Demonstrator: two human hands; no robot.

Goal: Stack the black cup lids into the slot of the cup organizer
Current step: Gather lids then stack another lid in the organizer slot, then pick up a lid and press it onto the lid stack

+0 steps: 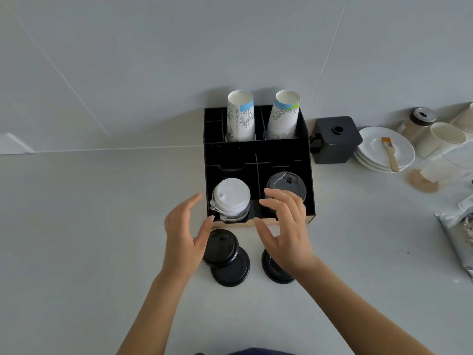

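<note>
Black cup lids [226, 254] lie loose beneath our spread, empty fingers; our left hand [184, 230] and right hand [282, 230] hover before the cup organizer [258, 155], its stack of black lids [286, 185] just beyond our right fingertips.

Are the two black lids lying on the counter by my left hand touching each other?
Touching. The head view shows the upper black lid overlapping the lower black lid, its edge resting on top, with no counter visible between them.

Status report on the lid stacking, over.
Left hand and right hand open, empty. Three loose black plastic lids on counter; black stack in organizer's right slot. Nothing blocking.
</note>
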